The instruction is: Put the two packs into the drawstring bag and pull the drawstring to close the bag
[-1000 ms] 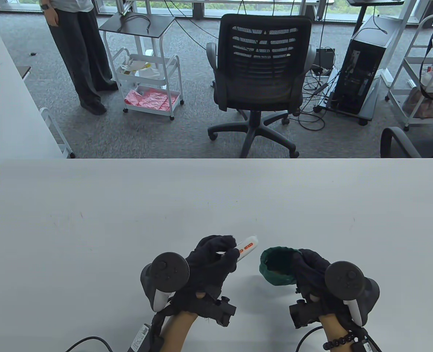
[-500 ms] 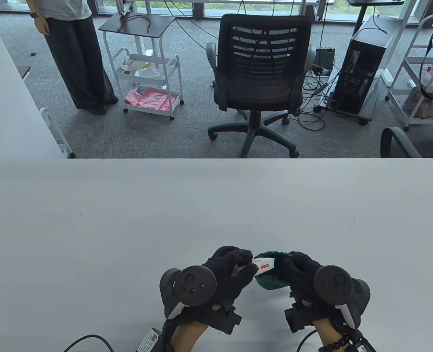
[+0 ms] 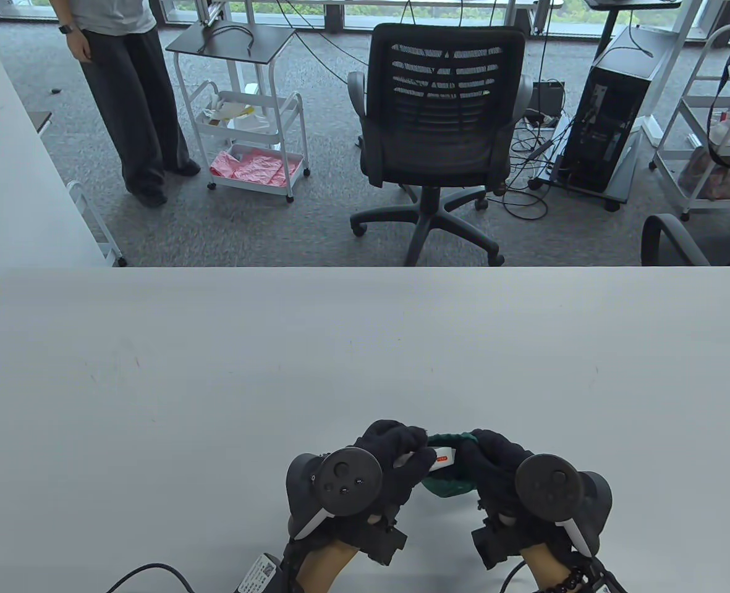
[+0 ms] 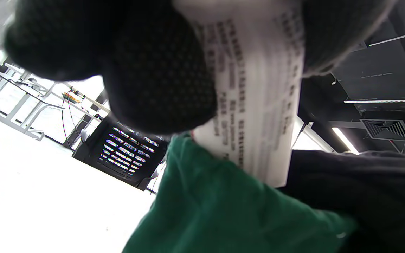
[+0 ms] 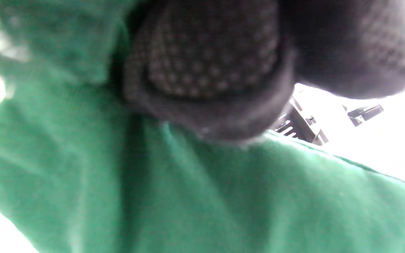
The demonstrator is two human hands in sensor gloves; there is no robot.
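Note:
My left hand (image 3: 402, 454) pinches a white pack (image 3: 444, 457) with red print, its far end lying over the mouth of the green drawstring bag (image 3: 448, 485). In the left wrist view the pack (image 4: 258, 105) hangs between my gloved fingers (image 4: 160, 70), its lower end behind the bag's green cloth (image 4: 216, 211). My right hand (image 3: 494, 460) grips the bag's right side near the table's front edge. The right wrist view is filled by green cloth (image 5: 188, 196) with a gloved finger (image 5: 209, 63) curled over it. A second pack is not in sight.
The grey table (image 3: 340, 346) stretches away beyond my hands. Past its far edge stand a black office chair (image 3: 442, 117), a white cart (image 3: 247, 123), a computer tower (image 3: 612, 111), and a person (image 3: 130, 92) at the far left.
My left hand has carried the pack rightward from beside the bag to its mouth. My right hand and the bag have shifted slightly left and nearer. The person at the back has shifted.

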